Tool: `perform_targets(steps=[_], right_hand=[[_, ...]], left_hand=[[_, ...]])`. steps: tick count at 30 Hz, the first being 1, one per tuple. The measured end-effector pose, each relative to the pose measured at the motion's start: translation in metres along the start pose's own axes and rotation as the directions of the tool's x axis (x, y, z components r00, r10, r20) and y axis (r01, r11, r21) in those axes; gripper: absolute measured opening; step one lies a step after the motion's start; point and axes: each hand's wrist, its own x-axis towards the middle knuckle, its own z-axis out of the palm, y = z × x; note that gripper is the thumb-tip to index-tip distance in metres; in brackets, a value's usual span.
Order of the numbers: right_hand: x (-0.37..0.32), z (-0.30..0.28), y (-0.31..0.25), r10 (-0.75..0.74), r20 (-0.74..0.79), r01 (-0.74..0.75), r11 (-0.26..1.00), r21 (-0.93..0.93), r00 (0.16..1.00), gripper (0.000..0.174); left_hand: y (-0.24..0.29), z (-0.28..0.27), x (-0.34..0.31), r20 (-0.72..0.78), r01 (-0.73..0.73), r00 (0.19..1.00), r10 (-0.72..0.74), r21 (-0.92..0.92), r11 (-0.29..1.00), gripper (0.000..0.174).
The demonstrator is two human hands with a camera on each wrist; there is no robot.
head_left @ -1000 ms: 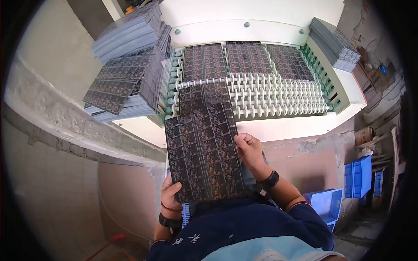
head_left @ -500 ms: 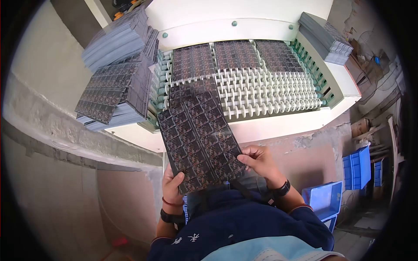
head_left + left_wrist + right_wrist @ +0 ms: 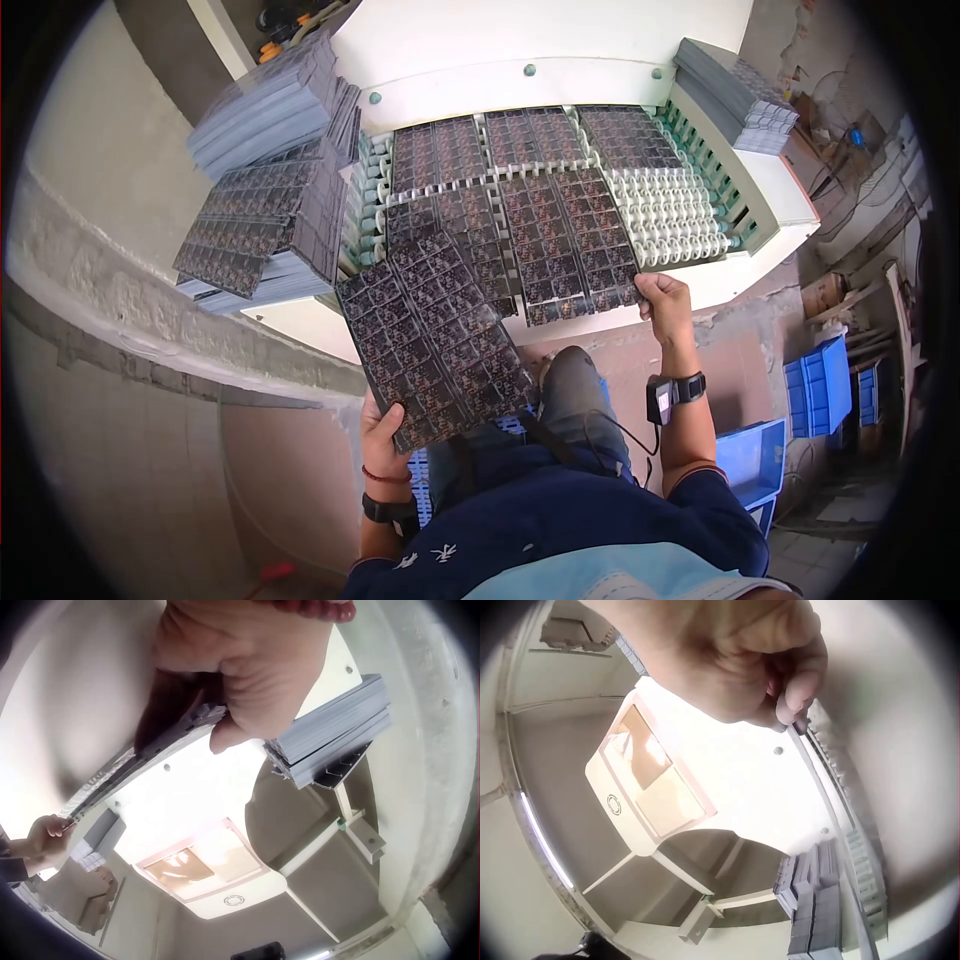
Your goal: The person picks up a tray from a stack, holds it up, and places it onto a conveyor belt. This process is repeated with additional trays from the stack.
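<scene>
My left hand (image 3: 385, 430) grips the near left corner of a dark circuit board panel (image 3: 435, 345), thumb on top, held tilted in front of my body. In the left wrist view the held edge (image 3: 176, 739) looks thick, like several panels together. My right hand (image 3: 667, 303) pinches the near right corner of another circuit board panel (image 3: 568, 235), which lies out over the middle of the white roller conveyor (image 3: 665, 215). Beside it, a further panel (image 3: 465, 215) rests on the left lane, partly hidden under the left hand's panel. Three panels form a row farther in, including one (image 3: 625, 137) at right.
Tall stacks of panels (image 3: 265, 105) stand on the machine's left side, with another stack (image 3: 735, 95) on its right ledge. A white machine cover (image 3: 540, 35) rises behind the rollers. Blue crates (image 3: 750, 460) sit on the floor at right, and a rough wall ledge (image 3: 150, 260) runs along the left.
My right hand has drawn one panel off to the right and forward onto the middle rollers. The left hand's panels have shifted slightly left and tilted more.
</scene>
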Motion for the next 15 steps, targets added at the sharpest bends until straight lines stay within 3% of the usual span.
perform_targets(steps=[2, 5, 6, 8, 9, 11, 12, 13, 15], right_hand=[[0.008, 0.002, -0.001, -0.029, -0.005, 0.029, 0.997, -0.065, 1.000, 0.015], [0.001, 0.013, -0.015, -0.208, -0.172, 0.083, 0.834, -0.545, 0.963, 0.025], [-0.005, 0.014, -0.017, -0.204, -0.169, 0.081, 0.834, -0.545, 0.964, 0.025], [-0.017, 0.016, -0.019, -0.482, -0.193, 0.223, 0.677, -0.701, 0.855, 0.026], [-0.029, 0.021, -0.023, -0.403, -0.178, 0.214, 0.752, -0.624, 0.898, 0.026], [-0.052, 0.033, -0.018, -0.180, 0.061, 0.190, 0.914, -0.359, 0.982, 0.025], [-0.065, 0.041, -0.012, -0.121, 0.219, 0.188, 0.930, -0.315, 0.968, 0.029], [-0.080, 0.053, -0.019, -0.158, 0.374, 0.302, 0.880, -0.367, 0.914, 0.035], [-0.104, 0.072, -0.025, -0.145, 0.541, 0.440, 0.767, -0.468, 0.828, 0.039]], left_hand=[[0.001, 0.000, 0.000, -0.013, 0.005, 1.000, -0.006, -0.016, 1.000, 0.047], [0.002, 0.001, -0.002, 0.000, 0.012, 1.000, -0.012, -0.001, 1.000, 0.049], [0.002, 0.001, -0.003, -0.006, 0.013, 1.000, -0.013, 0.000, 1.000, 0.049], [0.000, 0.003, -0.002, 0.033, 0.010, 0.999, -0.009, -0.021, 1.000, 0.048], [-0.002, 0.003, -0.002, 0.031, 0.016, 0.999, -0.015, -0.020, 1.000, 0.048], [-0.006, 0.005, 0.000, 0.049, 0.049, 0.998, -0.048, -0.023, 0.999, 0.048], [-0.009, 0.008, 0.002, 0.060, 0.057, 0.997, -0.056, -0.022, 0.998, 0.048], [-0.012, 0.012, 0.004, 0.062, 0.054, 0.997, -0.054, 0.005, 0.999, 0.047], [-0.015, 0.021, 0.007, 0.071, 0.047, 0.996, -0.049, 0.029, 0.998, 0.047]])
